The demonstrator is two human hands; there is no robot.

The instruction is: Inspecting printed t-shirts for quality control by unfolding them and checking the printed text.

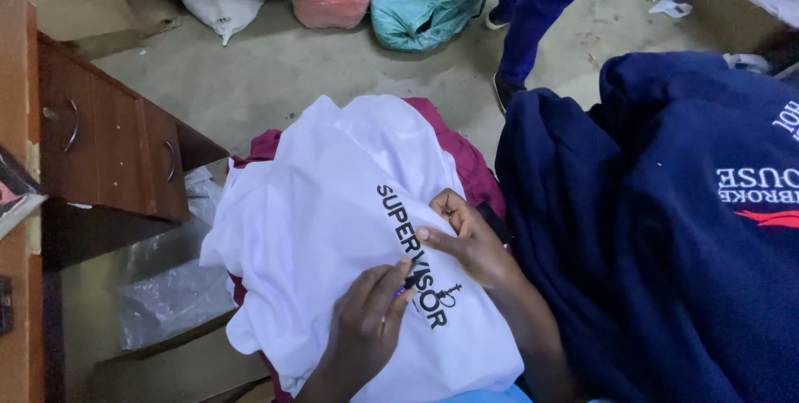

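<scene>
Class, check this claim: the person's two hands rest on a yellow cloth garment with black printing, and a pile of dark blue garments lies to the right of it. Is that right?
Not quite. In the head view the cloth garment with black printing is white, not yellow. The rest holds: the left hand and right hand rest on it, and the pile of dark blue garments lies to its right.
</scene>
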